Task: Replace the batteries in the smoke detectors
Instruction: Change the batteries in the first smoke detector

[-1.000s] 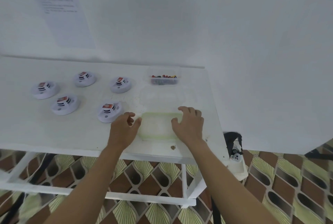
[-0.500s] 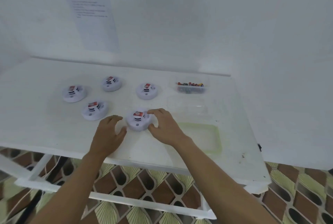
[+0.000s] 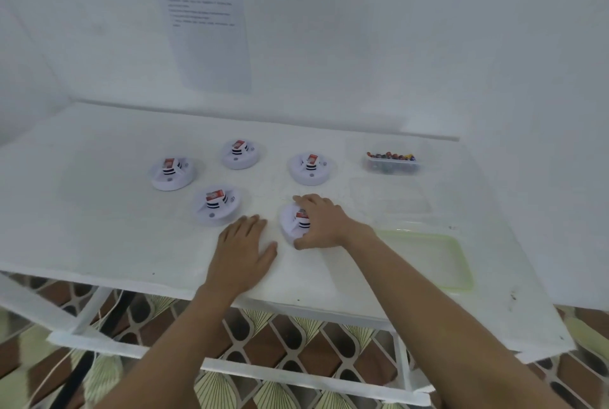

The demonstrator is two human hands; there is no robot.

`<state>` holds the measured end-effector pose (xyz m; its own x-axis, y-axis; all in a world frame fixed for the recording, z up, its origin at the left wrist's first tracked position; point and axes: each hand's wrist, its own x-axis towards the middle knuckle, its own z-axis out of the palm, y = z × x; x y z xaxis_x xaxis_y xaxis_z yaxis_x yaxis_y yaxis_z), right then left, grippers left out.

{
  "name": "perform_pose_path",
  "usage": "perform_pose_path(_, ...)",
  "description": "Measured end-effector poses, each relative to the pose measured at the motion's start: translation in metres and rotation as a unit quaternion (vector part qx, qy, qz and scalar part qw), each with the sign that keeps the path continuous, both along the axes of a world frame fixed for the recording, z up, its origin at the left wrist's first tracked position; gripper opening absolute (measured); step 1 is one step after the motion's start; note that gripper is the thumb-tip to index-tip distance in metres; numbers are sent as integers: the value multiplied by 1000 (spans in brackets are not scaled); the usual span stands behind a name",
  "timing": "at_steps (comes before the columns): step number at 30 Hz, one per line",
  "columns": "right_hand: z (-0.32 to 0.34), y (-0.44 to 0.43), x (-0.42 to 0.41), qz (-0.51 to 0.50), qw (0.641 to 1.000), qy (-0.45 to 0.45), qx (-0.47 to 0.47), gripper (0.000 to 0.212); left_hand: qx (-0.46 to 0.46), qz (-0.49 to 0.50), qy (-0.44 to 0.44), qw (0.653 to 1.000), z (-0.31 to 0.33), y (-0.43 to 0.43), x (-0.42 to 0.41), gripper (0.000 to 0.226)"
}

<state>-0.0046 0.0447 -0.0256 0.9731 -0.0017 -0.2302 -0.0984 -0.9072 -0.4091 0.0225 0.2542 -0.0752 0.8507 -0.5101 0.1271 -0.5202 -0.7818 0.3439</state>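
Head view: right hand [image 3: 321,222] curls round the 5 o'clock detector [image 3: 287,221], left hand [image 3: 244,244] lies flat-fingered; seemingly all five swaps remain.

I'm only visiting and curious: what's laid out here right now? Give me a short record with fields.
Table: white
Free detectors: four, red-labelled
Held detector: nearest one
Right hand: grips held detector from above
Left hand: flat on table, left of it
Battery box: clear, back right
Tray: green-rimmed, front right
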Motion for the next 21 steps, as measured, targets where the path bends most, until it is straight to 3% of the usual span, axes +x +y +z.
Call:
perform_pose_path(6,4,-8,2,-23,999,-35,32,90,-31,1,23,999,-1,2,1,76)
perform_pose_path(10,11,-13,-8,-82,971,-85,208,82,-112,1,92,989,9,3,1,65)
perform_pose_path(14,18,-15,-20,-139,890,-116,419,76,-259,34,131,956,28,-5,-10,27)
perform_pose_path(16,20,-16,-24,-136,854,-127,486,79,-345,47,213,913,37,-20,-16,24)
perform_pose_path(19,22,-19,-26,-122,831,-133,526,82,-505,73,408,757,55,-47,-22,28)
perform_pose_path(20,23,-22,-26,-117,829,-132,531,82,-531,75,437,722,61,-54,-23,27)
perform_pose_path(21,24,-26,-27,-112,826,-128,538,81,-543,74,446,708,66,-58,-23,26)
